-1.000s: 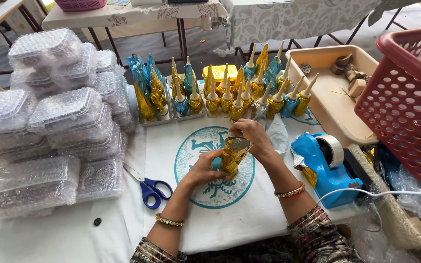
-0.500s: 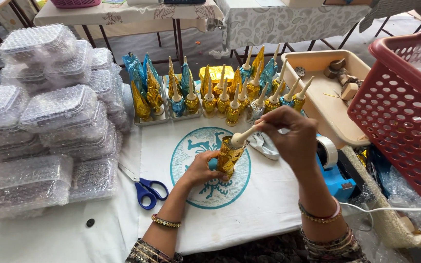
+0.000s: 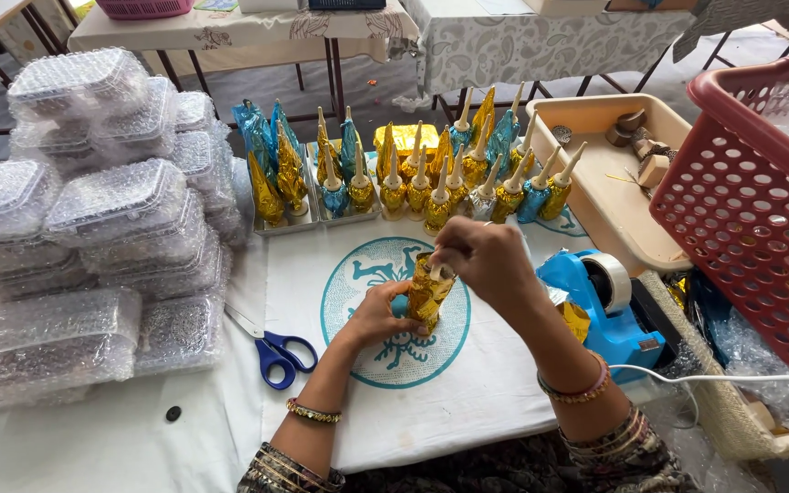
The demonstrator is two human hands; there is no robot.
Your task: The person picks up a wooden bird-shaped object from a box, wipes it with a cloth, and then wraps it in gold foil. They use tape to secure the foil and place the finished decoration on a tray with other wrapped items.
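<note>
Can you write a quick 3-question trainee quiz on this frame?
1. True or false: the scissors lie to the left of the left hand.
2. What colour is the tape dispenser? A red, B blue, C green.
3. Fill in: both hands, the right hand on top, hold a cone wrapped in ____ foil.

Key: 1 true; 2 B; 3 gold.

Upright gold-foil cone (image 3: pixel 429 294) over teal-printed cloth (image 3: pixel 431 411)
</note>
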